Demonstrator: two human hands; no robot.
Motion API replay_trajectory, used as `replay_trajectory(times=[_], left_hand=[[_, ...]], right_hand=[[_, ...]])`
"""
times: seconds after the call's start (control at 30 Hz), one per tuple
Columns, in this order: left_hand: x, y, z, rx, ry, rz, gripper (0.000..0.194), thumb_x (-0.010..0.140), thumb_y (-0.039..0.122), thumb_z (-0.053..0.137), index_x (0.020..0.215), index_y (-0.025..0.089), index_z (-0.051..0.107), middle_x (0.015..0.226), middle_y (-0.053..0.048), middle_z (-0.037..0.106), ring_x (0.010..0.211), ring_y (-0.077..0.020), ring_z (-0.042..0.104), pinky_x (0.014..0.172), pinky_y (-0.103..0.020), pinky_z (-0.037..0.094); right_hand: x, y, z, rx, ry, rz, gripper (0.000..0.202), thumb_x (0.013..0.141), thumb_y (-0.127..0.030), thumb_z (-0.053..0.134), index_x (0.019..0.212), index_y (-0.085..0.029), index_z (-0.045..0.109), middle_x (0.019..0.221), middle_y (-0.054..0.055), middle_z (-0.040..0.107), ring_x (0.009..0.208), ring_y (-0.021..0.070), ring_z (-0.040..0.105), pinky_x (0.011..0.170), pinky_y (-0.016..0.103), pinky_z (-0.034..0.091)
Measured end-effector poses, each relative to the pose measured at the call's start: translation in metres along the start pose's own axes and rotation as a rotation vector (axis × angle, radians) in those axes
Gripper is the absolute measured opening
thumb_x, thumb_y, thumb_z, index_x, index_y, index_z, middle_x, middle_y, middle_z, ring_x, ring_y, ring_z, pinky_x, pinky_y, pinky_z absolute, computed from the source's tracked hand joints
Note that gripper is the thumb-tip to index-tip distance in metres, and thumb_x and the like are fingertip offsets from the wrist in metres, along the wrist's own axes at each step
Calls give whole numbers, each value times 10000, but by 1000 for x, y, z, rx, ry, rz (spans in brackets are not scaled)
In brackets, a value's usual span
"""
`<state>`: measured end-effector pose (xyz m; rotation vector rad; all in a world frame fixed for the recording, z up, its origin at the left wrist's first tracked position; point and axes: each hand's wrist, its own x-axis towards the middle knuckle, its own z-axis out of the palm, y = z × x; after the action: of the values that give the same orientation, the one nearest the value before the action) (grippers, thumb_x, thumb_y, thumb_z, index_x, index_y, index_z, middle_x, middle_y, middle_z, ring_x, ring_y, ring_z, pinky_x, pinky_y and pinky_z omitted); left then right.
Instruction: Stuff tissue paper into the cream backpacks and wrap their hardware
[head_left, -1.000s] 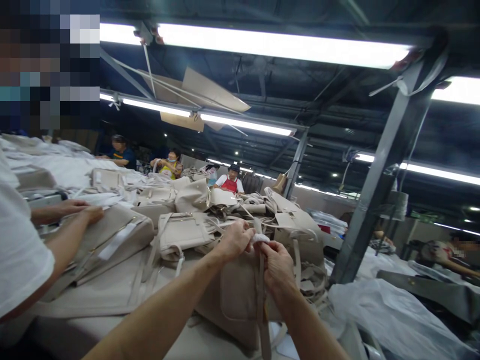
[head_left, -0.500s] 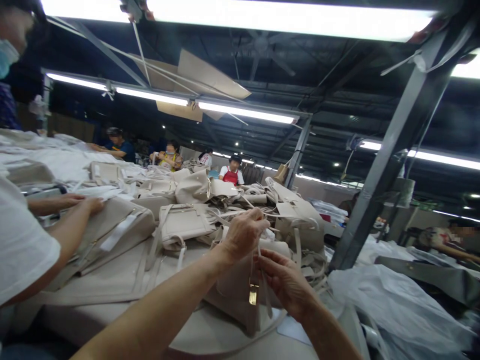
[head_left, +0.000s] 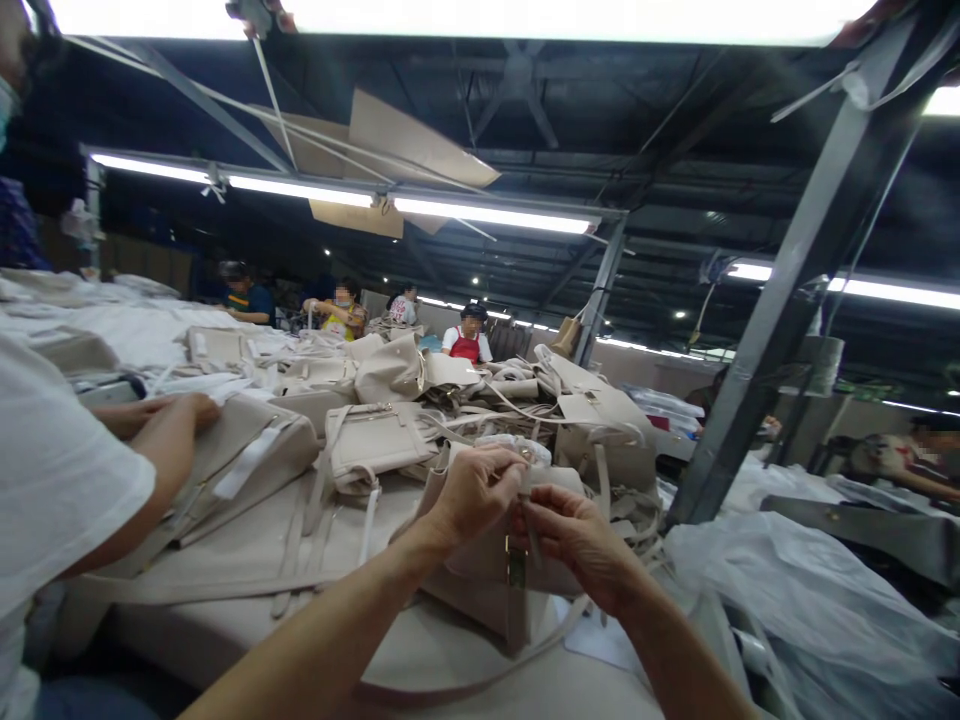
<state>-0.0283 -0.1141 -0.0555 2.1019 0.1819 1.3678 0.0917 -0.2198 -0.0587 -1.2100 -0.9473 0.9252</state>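
Observation:
In front of me a beige handbag (head_left: 476, 595) stands on the work surface. A gold metal buckle (head_left: 516, 562) hangs on its near side, below my fingers. My left hand (head_left: 476, 492) pinches a narrow beige strap at the bag's top, thumb against the forefinger. Close beside it, my right hand (head_left: 562, 540) is closed on the same strap, whose loose end (head_left: 534, 548) hangs under the fingertips. The fingers cover the spot where the two hands meet. White wrapping (head_left: 517, 447) lies just behind them around the handle.
Beige bags (head_left: 375, 440) and straps are heaped beyond my hands. On the left a co-worker's arm (head_left: 135, 490) reaches over another bag (head_left: 247, 450). A grey post (head_left: 780, 280) rises at right, near clear plastic sheeting (head_left: 802, 590). Several people work farther back.
My left hand has come down closer to my right hand, and the fingertips now nearly meet at the strap. The buckle sits slightly higher. The co-worker's arm has shifted a little right.

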Motion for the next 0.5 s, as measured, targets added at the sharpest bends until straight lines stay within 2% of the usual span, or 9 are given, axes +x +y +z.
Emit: replay_trajectory(times=[0.13,0.23,0.3,0.4,0.5], left_hand=[[-1,-2,8,-462,61,-377,97,716,165,603,810,153,623,711,-2,631,589,-124,583,584,-248,484],[-5,0,9,-717,38,-535,289,600,144,674,852,172,535,679,29,603,546,-115,586,545,-240,479],[-7,2,7,-761,-6,-608,324,559,146,691,843,164,537,653,29,599,528,-116,586,521,-230,465],[-8,4,4,-705,-79,-640,209,562,162,668,753,127,591,612,16,596,503,-91,552,501,-203,435],[-6,5,2,-626,-117,-672,128,587,180,635,698,123,608,558,18,583,472,-80,521,485,-196,422]], right_hand=[[-7,-4,0,-71,16,16,352,558,-373,875,775,-150,711,731,34,731,612,139,662,591,248,533],[-7,-6,2,-70,-12,-23,375,541,-328,886,835,-150,737,801,57,757,686,160,685,628,241,529],[-5,-5,1,-61,28,-45,405,516,-350,893,837,-153,743,774,57,761,690,167,687,614,234,522],[0,-2,-2,-82,102,-68,475,468,-396,900,851,-154,756,734,51,759,644,157,671,591,229,515],[1,-2,-3,-101,98,-101,483,475,-399,896,872,-157,768,744,48,763,634,143,659,599,224,514]])
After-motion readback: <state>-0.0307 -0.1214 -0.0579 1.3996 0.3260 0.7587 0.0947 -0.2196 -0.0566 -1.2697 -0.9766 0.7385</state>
